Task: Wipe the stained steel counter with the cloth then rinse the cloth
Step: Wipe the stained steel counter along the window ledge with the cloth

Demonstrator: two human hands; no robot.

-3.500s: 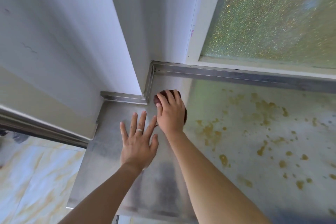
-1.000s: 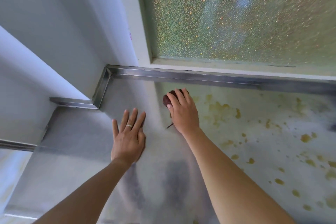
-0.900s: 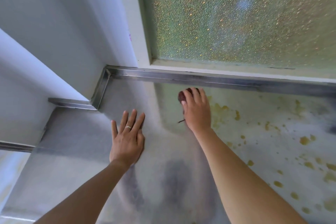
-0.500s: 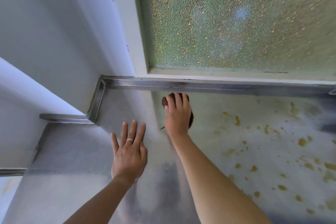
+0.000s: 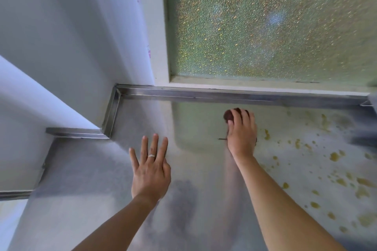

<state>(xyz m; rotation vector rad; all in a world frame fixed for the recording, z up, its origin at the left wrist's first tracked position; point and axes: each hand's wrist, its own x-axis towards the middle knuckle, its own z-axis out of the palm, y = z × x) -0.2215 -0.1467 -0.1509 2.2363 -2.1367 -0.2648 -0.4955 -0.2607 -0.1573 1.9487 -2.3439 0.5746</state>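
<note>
The steel counter (image 5: 91, 179) runs from the left corner to the right edge of the view. Yellow-brown stains (image 5: 334, 156) speckle its right part; the left part is dull bare steel. A bunched dark maroon cloth (image 5: 229, 115) lies on the counter near the back rim, mostly hidden under my right hand (image 5: 241, 134), whose fingers curl over its far edge and press it down. A thin dark thread sticks out left of the hand. My left hand (image 5: 151, 169), wearing a ring, lies flat on the bare steel with fingers spread, holding nothing.
A low steel upstand (image 5: 224, 94) borders the counter's back and steps round a white wall corner (image 5: 71, 47). Frosted glass (image 5: 265, 26) in a white frame rises behind it. The counter's left edge (image 5: 20, 194) drops to a pale floor.
My right hand has slid the cloth to the right along the back rim, towards the stains. Stains near the middle have faded. My left hand stays flat in place.
</note>
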